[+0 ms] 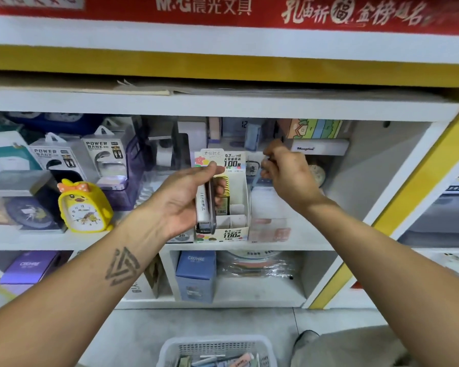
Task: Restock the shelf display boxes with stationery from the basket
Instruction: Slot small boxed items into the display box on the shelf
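Observation:
A cream display box printed "0.7 HB 100" stands on the middle shelf, with a few yellow-green lead cases in its back slots and bare white dividers in front. My left hand grips a small stack of flat lead cases upright, just in front of the box's left side. My right hand hovers to the right of the box with fingers curled, pinching a thin bluish case beside the box's right wall. The white basket with more stationery sits on the floor below.
A yellow duck alarm clock and power bank packs stand left of the box. A clear pink-labelled box sits to its right, a small round clock behind it. Purple and blue cartons fill the lower shelf. My shoe is by the basket.

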